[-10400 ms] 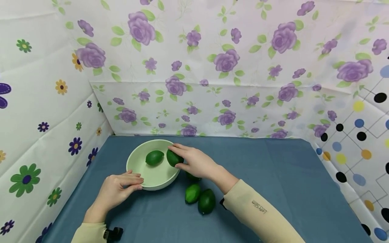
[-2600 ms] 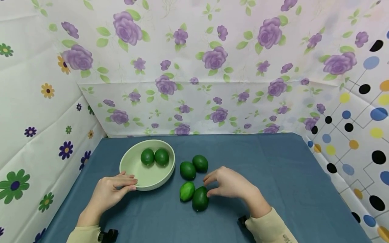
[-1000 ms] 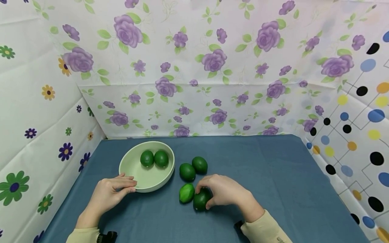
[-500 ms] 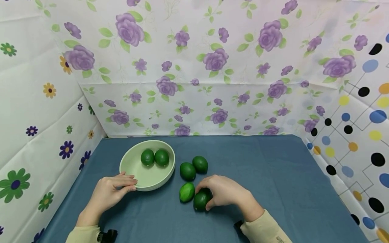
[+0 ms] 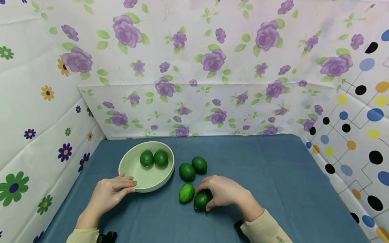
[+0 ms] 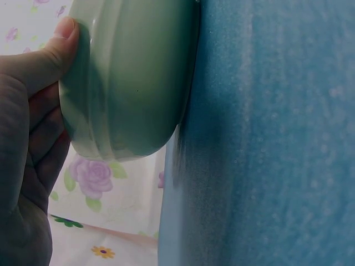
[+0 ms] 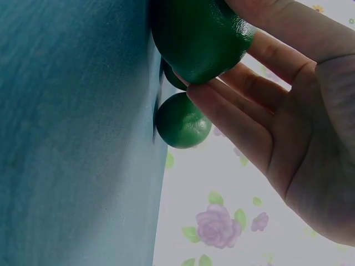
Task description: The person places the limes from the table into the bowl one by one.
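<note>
My left hand [image 5: 106,195] pinches the near left rim of a pale green bowl [image 5: 147,179], thumb outside and fingers over the edge. Inside the bowl, two dark green limes [image 5: 161,158] lie side by side. My right hand [image 5: 225,191] holds a dark green lime [image 5: 201,202] at the table, thumb on the near side and fingers on the far side; the right wrist view shows the fingers around this lime [image 7: 199,39]. Just left of it is a lighter green lime [image 5: 186,193]. Behind these sit two more dark limes [image 5: 187,172], close together.
A blue cloth [image 5: 255,168] covers the table. Behind it hangs a white sheet with purple roses [image 5: 218,116]. Patterned sheets enclose the left and right sides, one with flowers [image 5: 65,152], one with coloured dots [image 5: 346,128].
Earlier my right hand put a lime into the bowl beside another. It then came back to the nearest lime and closed its fingers around it. My left hand stayed at the bowl's rim.
</note>
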The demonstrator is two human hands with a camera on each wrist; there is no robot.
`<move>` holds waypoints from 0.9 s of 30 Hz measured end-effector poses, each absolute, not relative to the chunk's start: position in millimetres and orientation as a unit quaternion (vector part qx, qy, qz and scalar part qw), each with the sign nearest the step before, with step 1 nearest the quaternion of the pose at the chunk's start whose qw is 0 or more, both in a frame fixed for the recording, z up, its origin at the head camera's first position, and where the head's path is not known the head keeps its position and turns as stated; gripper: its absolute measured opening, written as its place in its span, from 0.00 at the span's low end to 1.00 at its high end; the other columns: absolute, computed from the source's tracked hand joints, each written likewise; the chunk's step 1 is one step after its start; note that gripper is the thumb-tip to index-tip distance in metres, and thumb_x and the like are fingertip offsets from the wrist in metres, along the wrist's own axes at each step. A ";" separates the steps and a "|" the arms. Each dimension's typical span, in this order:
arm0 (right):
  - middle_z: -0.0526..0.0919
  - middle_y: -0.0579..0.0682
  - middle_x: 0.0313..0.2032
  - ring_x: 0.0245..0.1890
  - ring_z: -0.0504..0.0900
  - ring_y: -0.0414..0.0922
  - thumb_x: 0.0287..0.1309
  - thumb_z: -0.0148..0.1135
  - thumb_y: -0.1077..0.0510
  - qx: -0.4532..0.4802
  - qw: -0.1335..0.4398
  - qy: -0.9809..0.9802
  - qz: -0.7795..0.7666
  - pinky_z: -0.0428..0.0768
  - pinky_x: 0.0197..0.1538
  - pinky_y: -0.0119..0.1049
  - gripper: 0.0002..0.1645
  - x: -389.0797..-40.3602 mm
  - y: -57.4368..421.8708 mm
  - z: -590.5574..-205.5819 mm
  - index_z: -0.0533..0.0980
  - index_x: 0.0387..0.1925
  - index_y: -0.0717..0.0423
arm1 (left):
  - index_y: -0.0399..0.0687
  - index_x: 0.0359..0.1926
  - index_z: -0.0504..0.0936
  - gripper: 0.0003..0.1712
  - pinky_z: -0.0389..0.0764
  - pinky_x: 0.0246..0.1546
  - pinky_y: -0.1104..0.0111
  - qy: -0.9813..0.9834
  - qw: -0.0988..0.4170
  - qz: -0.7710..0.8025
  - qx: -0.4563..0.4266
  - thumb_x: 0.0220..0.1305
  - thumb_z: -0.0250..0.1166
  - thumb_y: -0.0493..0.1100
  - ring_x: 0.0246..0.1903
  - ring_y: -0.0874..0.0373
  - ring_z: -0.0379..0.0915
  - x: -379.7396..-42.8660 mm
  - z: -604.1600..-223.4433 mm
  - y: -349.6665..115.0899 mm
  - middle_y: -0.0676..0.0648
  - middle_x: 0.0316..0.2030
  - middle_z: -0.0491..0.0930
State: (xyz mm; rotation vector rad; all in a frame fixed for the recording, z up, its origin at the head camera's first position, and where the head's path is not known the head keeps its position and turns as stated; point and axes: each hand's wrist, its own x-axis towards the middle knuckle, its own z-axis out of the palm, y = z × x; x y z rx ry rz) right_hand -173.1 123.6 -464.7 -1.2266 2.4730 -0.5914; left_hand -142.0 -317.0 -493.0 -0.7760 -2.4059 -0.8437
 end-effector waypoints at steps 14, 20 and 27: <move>0.86 0.34 0.54 0.51 0.85 0.33 0.50 0.89 0.51 -0.419 0.172 0.862 -0.229 0.87 0.53 0.30 0.34 -173.4 124.6 -464.6 0.86 0.60 0.43 | 0.47 0.39 0.96 0.19 0.74 0.66 0.80 -0.876 0.234 -0.311 -0.286 0.43 0.87 0.32 0.44 0.55 0.91 -142.1 -492.5 -317.0 0.57 0.38 0.92; 0.87 0.32 0.52 0.47 0.85 0.31 0.51 0.88 0.51 -0.415 0.178 0.861 -0.233 0.87 0.51 0.30 0.33 -174.3 124.8 -463.6 0.86 0.59 0.43 | 0.48 0.40 0.96 0.18 0.74 0.66 0.80 -0.878 0.230 -0.313 -0.280 0.44 0.87 0.32 0.44 0.54 0.91 -141.0 -491.9 -316.5 0.58 0.38 0.92; 0.86 0.31 0.50 0.46 0.84 0.31 0.51 0.88 0.48 -0.402 0.180 0.867 -0.235 0.87 0.51 0.31 0.31 -175.0 128.0 -463.4 0.87 0.58 0.42 | 0.48 0.40 0.96 0.18 0.74 0.66 0.81 -0.878 0.229 -0.313 -0.280 0.45 0.87 0.32 0.44 0.54 0.91 -140.2 -491.8 -316.0 0.57 0.38 0.92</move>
